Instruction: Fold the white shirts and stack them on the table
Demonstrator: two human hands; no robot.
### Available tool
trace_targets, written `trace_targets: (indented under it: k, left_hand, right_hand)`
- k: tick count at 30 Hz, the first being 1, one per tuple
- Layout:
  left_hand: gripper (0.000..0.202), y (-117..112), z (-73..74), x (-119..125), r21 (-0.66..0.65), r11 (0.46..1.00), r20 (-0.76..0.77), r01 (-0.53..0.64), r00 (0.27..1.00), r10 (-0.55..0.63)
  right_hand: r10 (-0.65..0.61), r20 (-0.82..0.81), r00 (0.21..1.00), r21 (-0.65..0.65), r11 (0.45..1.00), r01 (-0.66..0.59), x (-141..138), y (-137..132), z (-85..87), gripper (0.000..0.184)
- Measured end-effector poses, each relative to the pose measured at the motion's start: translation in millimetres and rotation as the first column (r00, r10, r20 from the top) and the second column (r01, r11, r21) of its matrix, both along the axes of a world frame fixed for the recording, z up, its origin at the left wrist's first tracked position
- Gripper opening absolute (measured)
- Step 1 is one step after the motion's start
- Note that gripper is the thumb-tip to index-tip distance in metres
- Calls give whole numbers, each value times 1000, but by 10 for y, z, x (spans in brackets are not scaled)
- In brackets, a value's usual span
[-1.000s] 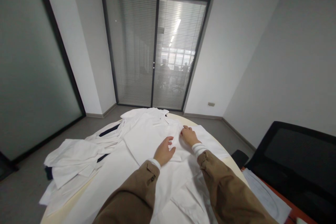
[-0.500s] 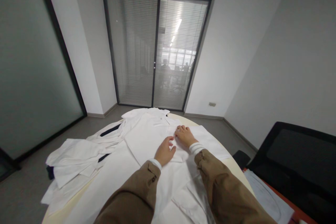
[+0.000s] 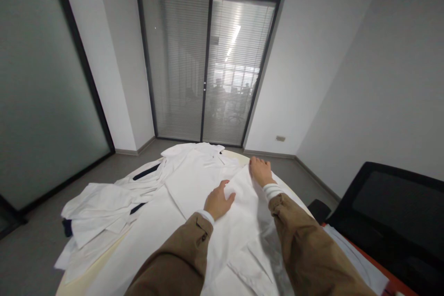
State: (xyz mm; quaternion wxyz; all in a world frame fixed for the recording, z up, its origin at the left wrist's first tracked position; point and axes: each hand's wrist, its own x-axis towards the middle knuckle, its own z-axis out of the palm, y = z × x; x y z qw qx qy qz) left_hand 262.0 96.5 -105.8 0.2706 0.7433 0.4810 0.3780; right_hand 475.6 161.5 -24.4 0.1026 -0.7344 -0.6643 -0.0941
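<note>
Left hand (image 3: 218, 201) flat, right hand (image 3: 261, 171) forward, fingers curled

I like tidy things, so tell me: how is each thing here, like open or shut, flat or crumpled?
white shirt, spread flat on the table, one flap lifted.
left hand, open, pressing flat on the shirt.
right hand, gripping the lifted flap.
pile of clothes, crumpled, left of the shirt.
glass doors, shut, blinds down.
black chair, empty.
</note>
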Motion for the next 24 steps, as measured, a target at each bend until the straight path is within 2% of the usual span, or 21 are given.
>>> trace_targets:
  k: [5,9,13,16,20,24]
  left_hand:
    - [42,44,-68,-15,8,1000,-21,-22,1000,22]
    - [40,54,-68,-27,36,999,2,0,1000,0]
    - [41,52,-55,-33,68,997,60,34,997,-39]
    - [40,62,-58,-32,101,992,91,74,992,-83]
    - [38,85,-86,-25,93,994,55,48,997,-53]
    - [39,112,-136,-22,94,995,38,43,998,-46]
  right_hand:
    - [-116,-213,970,-37,993,111,249,73,-70,31]
    - [-103,-348,932,-52,995,90,316,91,-187,37]
    - [-85,-411,908,-66,996,63,306,114,-234,49]
    - [-51,-390,919,-38,999,39,291,126,-218,49]
    - [49,-223,974,-33,998,-58,277,126,-143,33]
    - [13,-191,982,-75,997,-28,278,158,-12,32]
